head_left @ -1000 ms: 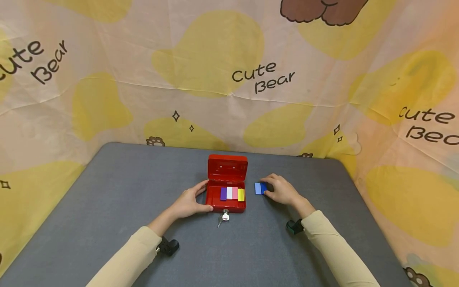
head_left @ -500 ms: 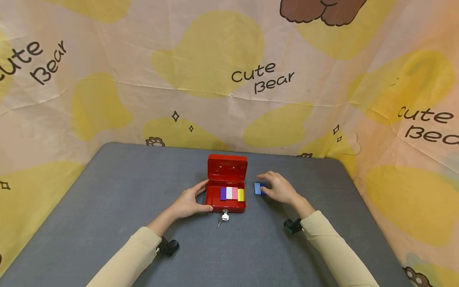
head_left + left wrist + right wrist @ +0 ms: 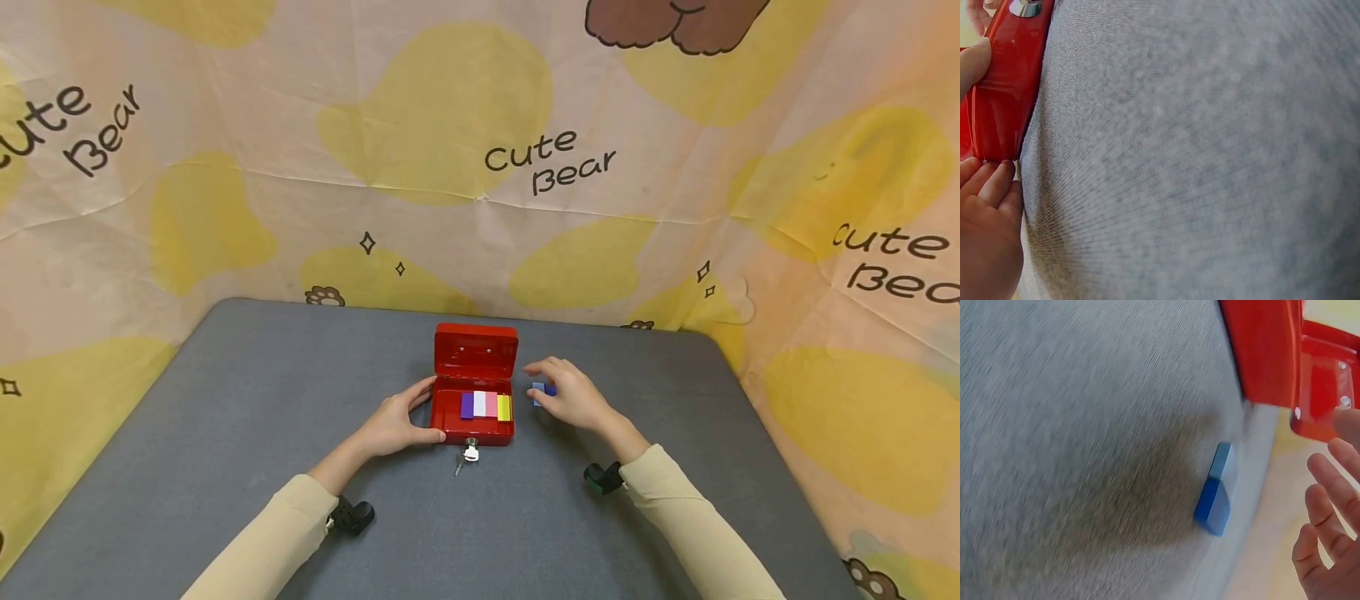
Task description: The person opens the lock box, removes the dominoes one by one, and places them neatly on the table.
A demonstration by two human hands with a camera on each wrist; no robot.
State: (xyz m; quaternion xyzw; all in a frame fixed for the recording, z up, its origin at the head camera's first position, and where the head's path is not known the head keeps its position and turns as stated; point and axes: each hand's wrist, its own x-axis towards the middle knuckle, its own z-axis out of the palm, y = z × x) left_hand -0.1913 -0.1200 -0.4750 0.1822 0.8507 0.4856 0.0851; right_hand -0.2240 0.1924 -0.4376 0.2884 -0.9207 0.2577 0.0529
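A small red cash box (image 3: 450, 429), its lid raised, sits on the grey table. In it a row of narrow blocks lies side by side: a purple block (image 3: 467, 406), a white block (image 3: 480, 404), a pink block (image 3: 491, 405) and a yellow block (image 3: 505, 408). My left hand (image 3: 390, 427) grips the box's left side, thumb at the front corner and fingers along the side. To the right, my right hand (image 3: 572, 398) hovers with loose, parted fingers over a light blue block (image 3: 1222, 460) and a dark blue block (image 3: 1212, 505), which touch end to end.
A key (image 3: 471, 454) sits in the box's front lock, with another key (image 3: 459, 465) dangling beside it. Behind the table (image 3: 315, 358) hangs a patterned cloth (image 3: 435, 108). Both wrists carry dark camera mounts.
My right hand has come off the blue blocks and shifted left towards the box, with nothing in its fingers. The blocks and my left hand stay where they were.
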